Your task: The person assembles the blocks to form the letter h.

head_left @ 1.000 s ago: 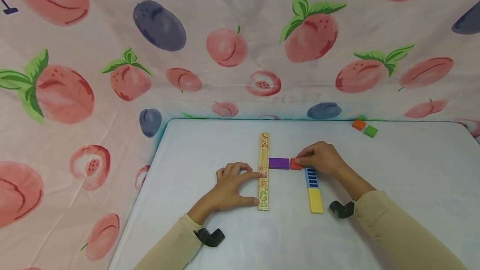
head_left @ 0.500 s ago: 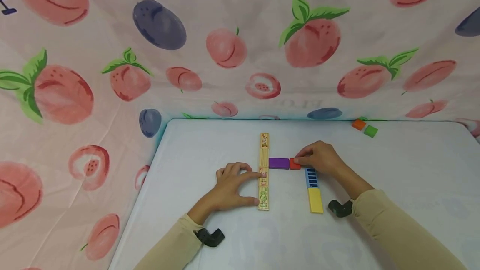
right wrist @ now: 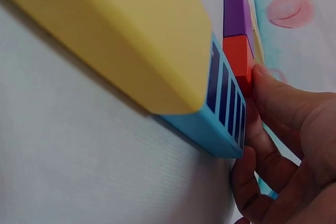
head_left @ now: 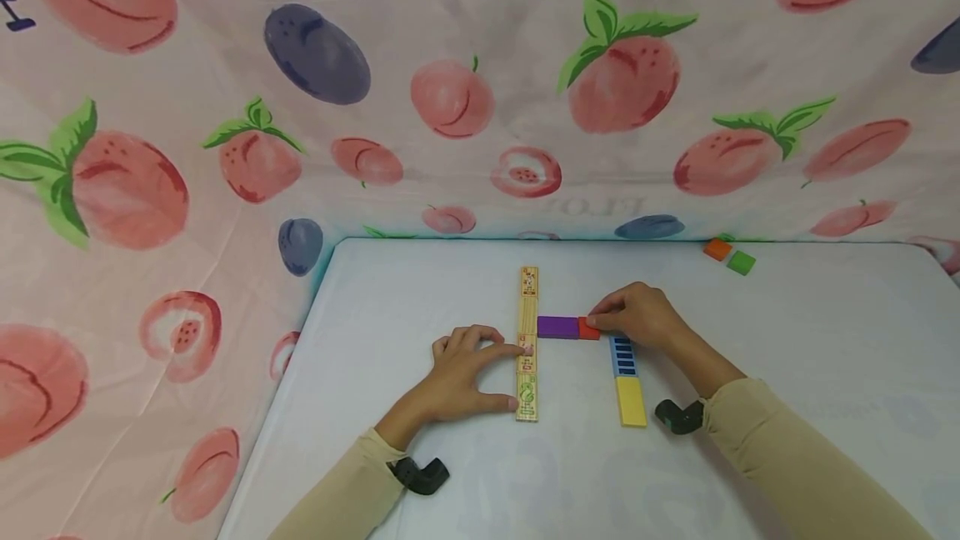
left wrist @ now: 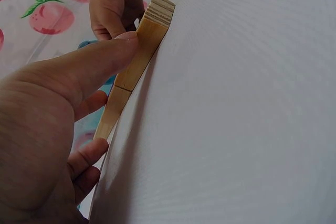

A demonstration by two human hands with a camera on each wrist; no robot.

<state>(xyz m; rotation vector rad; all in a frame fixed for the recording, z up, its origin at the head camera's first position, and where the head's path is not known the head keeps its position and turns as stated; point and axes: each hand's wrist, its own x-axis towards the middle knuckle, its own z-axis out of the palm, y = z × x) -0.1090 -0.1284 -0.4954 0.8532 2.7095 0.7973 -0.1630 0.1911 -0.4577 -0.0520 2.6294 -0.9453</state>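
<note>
My right hand [head_left: 641, 317] pinches a small red block [head_left: 587, 329] between thumb and fingers. That block's left end meets the end of a purple block [head_left: 557, 327]. The purple block's other end butts against a column of wooden tiles [head_left: 528, 311] with printed pictures, laid end to end. On the left, my left hand [head_left: 467, 373] rests its index fingertip and thumb on the column's near part. Its thumb [left wrist: 100, 61] lies along the column's side in the left wrist view. Just below my right hand, a light blue block with dark bars [head_left: 624, 358] adjoins a yellow block [head_left: 632, 401].
An orange block [head_left: 717, 249] and a green block [head_left: 742, 263] lie at the back right of the white table [head_left: 420, 273]. Fruit-printed cloth [head_left: 465, 182] hangs behind the table and at its left. Dark wrist devices sit below both cuffs.
My right hand has slid the red block slightly left, closing the narrow gap to the purple block. The left hand and the wooden column stay put.
</note>
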